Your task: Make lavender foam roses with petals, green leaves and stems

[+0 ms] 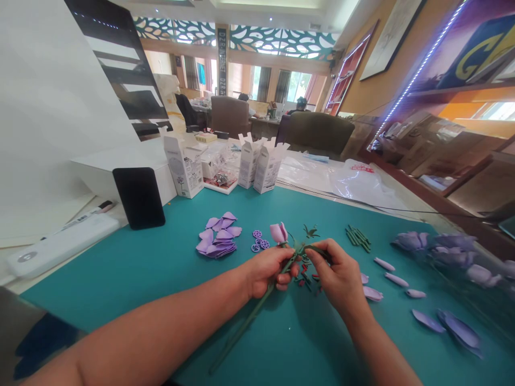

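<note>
My left hand (270, 269) is closed around a long green flower stem (245, 324), which slants down toward the near edge. A pale pink-purple flower bud (278, 232) stands just above that hand. At the stem's upper end, my right hand (338, 273) pinches a dark green leaf piece (321, 252), its fingertips close to the left ones. Small green and red parts (306, 279) lie beneath the hands, partly hidden. Purple petals (217, 246) and purple spoked rings (261, 244) sit to the left. Past the hands is a green leafy piece (311, 231).
Green short rods (358, 237), loose lilac petals (396, 280) and assembled purple flowers (454, 249) lie on the right of the green mat (161, 279). A black phone-like slab (139, 198) leans at left. White cartons (267, 166) stand behind. People sit in the background.
</note>
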Demonstrator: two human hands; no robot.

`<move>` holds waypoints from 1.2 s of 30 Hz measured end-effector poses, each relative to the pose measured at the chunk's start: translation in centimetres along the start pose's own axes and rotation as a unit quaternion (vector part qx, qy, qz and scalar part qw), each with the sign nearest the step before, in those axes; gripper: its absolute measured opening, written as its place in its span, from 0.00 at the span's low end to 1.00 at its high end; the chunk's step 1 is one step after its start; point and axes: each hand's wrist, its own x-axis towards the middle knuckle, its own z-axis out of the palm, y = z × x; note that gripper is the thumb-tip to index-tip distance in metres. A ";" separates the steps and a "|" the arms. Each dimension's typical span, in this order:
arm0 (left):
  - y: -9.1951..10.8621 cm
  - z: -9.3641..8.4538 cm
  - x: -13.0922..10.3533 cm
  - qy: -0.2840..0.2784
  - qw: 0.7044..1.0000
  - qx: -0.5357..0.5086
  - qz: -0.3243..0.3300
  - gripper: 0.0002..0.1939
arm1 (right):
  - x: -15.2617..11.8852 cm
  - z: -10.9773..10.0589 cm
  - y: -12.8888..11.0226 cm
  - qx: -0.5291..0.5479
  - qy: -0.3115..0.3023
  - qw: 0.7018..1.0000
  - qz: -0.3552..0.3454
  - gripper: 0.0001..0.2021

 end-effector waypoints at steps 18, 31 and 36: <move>0.8 -0.1 -0.2 -0.004 1.000 -0.003 -0.009 0.10 | -0.5 0.5 -1.1 0.023 0.051 0.998 -0.013 0.06; 0.4 0.3 -0.5 0.064 0.994 0.089 0.016 0.16 | -0.6 0.0 -1.3 0.018 0.074 0.996 -0.038 0.07; 0.7 1.1 -1.6 0.078 0.988 0.131 0.028 0.16 | -0.7 -0.3 -1.4 0.000 0.081 0.993 -0.081 0.06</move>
